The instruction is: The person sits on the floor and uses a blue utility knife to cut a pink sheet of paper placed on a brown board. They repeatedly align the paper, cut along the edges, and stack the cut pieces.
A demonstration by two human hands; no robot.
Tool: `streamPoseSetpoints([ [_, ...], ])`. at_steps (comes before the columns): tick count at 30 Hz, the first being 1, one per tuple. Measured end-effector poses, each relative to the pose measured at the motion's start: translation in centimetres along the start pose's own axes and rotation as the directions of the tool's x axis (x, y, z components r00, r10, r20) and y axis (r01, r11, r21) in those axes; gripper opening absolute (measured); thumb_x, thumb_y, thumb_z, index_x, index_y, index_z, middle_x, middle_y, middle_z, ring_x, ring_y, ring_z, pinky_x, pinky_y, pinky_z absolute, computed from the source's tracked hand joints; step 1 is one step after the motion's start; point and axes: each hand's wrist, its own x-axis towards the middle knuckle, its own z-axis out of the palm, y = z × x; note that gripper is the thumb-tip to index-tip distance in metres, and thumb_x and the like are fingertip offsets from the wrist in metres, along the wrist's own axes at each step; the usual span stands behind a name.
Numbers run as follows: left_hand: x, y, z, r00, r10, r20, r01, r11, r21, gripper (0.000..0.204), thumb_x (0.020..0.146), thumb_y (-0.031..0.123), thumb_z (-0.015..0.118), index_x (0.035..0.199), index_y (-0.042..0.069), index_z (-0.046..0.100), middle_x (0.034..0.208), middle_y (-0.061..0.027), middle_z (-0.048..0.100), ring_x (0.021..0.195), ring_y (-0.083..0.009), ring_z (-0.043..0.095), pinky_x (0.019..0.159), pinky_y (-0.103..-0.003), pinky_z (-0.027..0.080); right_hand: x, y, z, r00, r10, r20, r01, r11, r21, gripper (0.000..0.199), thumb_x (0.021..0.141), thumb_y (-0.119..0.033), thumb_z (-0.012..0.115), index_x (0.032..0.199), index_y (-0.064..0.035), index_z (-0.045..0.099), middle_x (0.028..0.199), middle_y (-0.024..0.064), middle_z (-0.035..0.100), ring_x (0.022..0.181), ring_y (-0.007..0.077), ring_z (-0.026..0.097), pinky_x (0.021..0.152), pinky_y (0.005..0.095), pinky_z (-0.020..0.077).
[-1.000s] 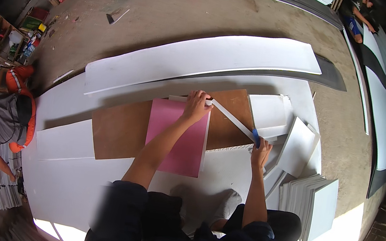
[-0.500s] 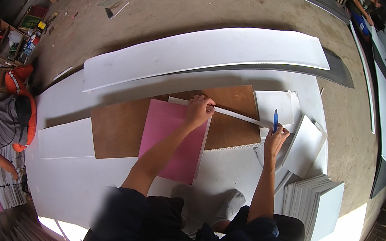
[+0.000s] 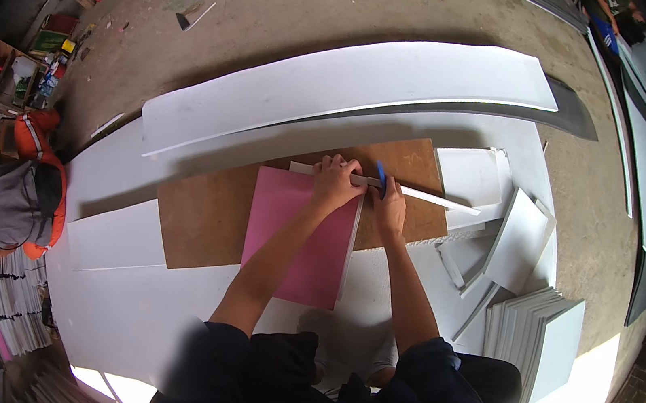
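Hands are working together near the middle of the frame, on a brown board [image 3: 207, 215] lying over white sheets [image 3: 120, 313]. The left hand [image 3: 335, 182] is pressing down with fingers spread flat on a long white straightedge [image 3: 422, 195], which is lying across the top edge of a pink sheet [image 3: 298, 235]. The right hand [image 3: 389, 207] is sitting just beside it, fingers curled tight around a blue cutter [image 3: 380, 175] touching the straightedge. Another person in an orange and grey top [image 3: 9, 197] is crouching at the left edge. In my judgement the straightedge could be slipping sideways if the pressing is weak, and the cutter could then be running toward the left fingers.
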Motion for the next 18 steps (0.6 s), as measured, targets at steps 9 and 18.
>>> streamPoseSetpoints([
  [9,-0.2,0.4,0.7,0.997,-0.001,-0.074,0.005,0.999,0.051,0.030,0.057,0.033,0.070,0.080,0.021,0.055,0.086,-0.0014,0.050,0.091,-0.0232,0.045,0.075,-0.045,0.032,0.9,0.7,-0.3,0.992,0.100,-0.080,-0.116,0.968,-0.221,0.025,0.080,-0.026,0.057,0.094,-0.0069,0.048,0.087,0.0154,0.055,0.073,0.0384,0.057,0.060,0.0470,0.0452],
  [18,-1.4,-1.0,0.3,0.962,0.159,-0.221,-0.172,0.984,-0.039,0.038,0.069,0.036,0.065,0.098,0.016,0.050,0.103,-0.0068,0.044,0.103,-0.0251,0.039,0.088,-0.050,0.023,0.8,5.7,-5.6,0.965,0.008,-0.260,-0.043,0.991,-0.129,0.034,0.082,-0.017,0.052,0.109,-0.0019,0.041,0.093,0.0227,0.053,0.085,0.0397,0.053,0.071,0.0446,0.0434],
])
